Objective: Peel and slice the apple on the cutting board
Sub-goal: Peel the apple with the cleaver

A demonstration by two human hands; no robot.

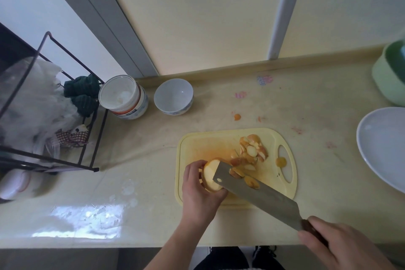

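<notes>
Partly cut apple (210, 177) at the near left of a yellow cutting board (203, 144), left hand (198, 190) fingers curled round it, cleaver (254, 195) blade against its cut face, right hand (341, 245) wrapped round the handle, apple slices (252, 155) piled beyond, white bowl (173, 97) on the counter behind

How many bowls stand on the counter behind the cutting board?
2: a stack of bowls counts as one spot, beside the wire rack; a single white bowl stands right of it. The stack may hide more.
</notes>
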